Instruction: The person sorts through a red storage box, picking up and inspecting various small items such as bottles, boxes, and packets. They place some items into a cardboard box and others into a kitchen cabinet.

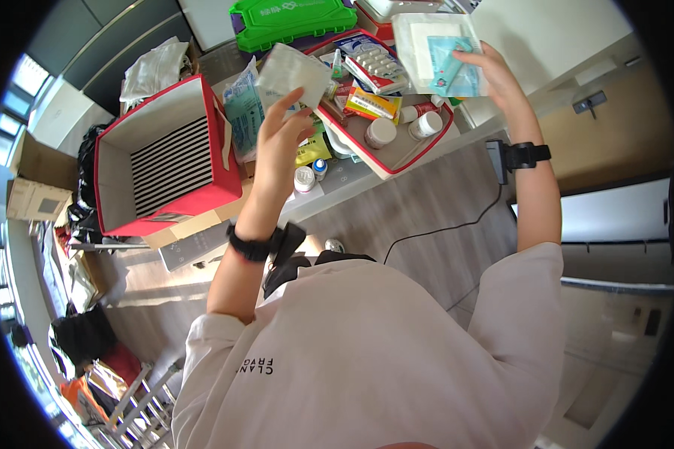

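My left hand [282,137] holds a flat white square packet [293,72] by its lower edge, above the left side of a red-rimmed fabric tray [359,150]. Farther right, my right hand [499,78] grips a clear-and-white flat pouch [407,35] together with a light-blue packet [449,66], the thumb pressed on top. Between my hands the tray contains a capsule blister pack [377,62], a yellow-and-orange medicine box [372,104], a small tube [337,64], a white-capped jar [381,133] and a white bottle [426,126].
An open red storage box [224,174] with a striped base stands at left. Blue-and-clear packages [241,115] lie beside it. A green plastic case [295,23] is behind the tray. Near the front edge are a white bottle [304,179] and a blue-capped bottle [319,168]. A black cable [443,229] crosses the floor.
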Available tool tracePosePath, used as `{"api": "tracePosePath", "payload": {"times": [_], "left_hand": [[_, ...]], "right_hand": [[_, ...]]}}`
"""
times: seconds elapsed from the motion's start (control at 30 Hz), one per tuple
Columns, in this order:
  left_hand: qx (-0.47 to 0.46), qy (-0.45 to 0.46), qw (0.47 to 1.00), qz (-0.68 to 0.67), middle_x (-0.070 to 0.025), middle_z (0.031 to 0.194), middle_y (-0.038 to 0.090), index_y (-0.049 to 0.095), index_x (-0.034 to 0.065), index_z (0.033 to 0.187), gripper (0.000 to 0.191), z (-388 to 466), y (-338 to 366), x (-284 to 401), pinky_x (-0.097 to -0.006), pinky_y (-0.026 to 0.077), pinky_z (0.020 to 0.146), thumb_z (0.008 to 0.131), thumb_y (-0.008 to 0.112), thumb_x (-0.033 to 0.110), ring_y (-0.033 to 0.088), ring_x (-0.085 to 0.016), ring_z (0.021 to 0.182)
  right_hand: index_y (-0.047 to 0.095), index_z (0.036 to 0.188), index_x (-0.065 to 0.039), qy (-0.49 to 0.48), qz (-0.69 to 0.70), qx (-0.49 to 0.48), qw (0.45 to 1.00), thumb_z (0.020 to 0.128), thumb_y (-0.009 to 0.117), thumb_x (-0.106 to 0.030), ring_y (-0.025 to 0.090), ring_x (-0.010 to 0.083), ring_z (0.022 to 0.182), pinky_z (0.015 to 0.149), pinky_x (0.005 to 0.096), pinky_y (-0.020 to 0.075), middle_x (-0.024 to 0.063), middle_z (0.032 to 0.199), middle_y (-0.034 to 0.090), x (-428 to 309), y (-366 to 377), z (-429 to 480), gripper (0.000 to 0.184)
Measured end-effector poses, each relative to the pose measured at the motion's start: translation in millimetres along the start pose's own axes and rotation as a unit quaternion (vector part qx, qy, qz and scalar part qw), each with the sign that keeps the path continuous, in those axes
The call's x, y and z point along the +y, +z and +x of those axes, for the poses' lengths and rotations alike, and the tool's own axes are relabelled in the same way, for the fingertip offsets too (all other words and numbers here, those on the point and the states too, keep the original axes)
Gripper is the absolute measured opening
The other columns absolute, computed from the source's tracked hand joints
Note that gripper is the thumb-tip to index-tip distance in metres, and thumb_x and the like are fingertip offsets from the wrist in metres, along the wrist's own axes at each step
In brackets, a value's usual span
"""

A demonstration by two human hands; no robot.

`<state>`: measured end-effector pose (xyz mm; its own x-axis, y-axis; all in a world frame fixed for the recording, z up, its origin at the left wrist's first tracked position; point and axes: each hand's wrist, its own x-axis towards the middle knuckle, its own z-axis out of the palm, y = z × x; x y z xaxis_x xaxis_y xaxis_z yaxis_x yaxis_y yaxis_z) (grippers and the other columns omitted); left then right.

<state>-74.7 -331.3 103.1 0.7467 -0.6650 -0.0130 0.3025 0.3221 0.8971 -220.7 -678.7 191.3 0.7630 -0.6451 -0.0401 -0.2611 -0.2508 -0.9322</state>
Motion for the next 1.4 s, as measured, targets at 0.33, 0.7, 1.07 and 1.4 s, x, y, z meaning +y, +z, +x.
{"api": "tracePosePath", "payload": {"times": [0.33, 0.7, 1.07, 1.4], "left_hand": [[-0.003, -0.095, 0.958, 0.270, -0.0073, 0.104, 0.066, 0.053, 0.0000, 0.134, 0.049, 77, 30, -43, -0.0317, 0.045, 0.087, 0.090, 0.058, 0.021, 0.060, -0.015, 0.099], [0.052, 0.009, 0.918, 0.394, -0.0192, 0.113, 0.057, 0.056, 0.0016, 0.130, 0.048, 59, 12, -68, -0.0331, 0.050, 0.088, 0.085, 0.064, 0.014, 0.062, -0.023, 0.099], [0.350, 0.006, 0.931, 0.098, -0.0127, 0.110, 0.061, 0.055, 0.0054, 0.117, 0.048, -99, -127, 27, -0.0450, 0.057, 0.078, 0.094, 0.061, 0.047, 0.067, -0.030, 0.100], [0.388, -0.233, 0.875, 0.171, -0.0017, 0.105, 0.057, 0.061, 0.0181, 0.105, 0.034, -84, -286, 81, -0.0591, 0.050, 0.093, 0.086, 0.065, 0.045, 0.053, -0.039, 0.113]], "right_hand": [[0.057, 0.128, -0.007, -0.017, -0.076, -0.163, 0.983, 0.080, 0.079, -0.034, 0.057, 0.0195, 0.113, 0.099, 0.0344, 0.0415, 0.0088, 0.115, 0.064, 51, 54, 69, 0.060], [0.045, 0.143, -0.010, -0.006, -0.172, -0.129, 0.977, 0.088, 0.074, -0.039, 0.054, 0.0213, 0.122, 0.101, 0.0339, 0.0428, 0.0155, 0.130, 0.056, 68, 45, 57, 0.069], [0.051, 0.137, -0.007, -0.106, 0.025, 0.012, 0.994, 0.094, 0.069, -0.020, 0.053, 0.0247, 0.127, 0.104, 0.0347, 0.0419, 0.0149, 0.135, 0.054, 95, 15, -3, 0.049], [0.055, 0.126, -0.001, -0.136, 0.146, 0.039, 0.979, 0.096, 0.063, -0.008, 0.054, 0.0209, 0.120, 0.105, 0.0333, 0.0409, 0.0090, 0.129, 0.057, 92, 49, -119, 0.032]]}}
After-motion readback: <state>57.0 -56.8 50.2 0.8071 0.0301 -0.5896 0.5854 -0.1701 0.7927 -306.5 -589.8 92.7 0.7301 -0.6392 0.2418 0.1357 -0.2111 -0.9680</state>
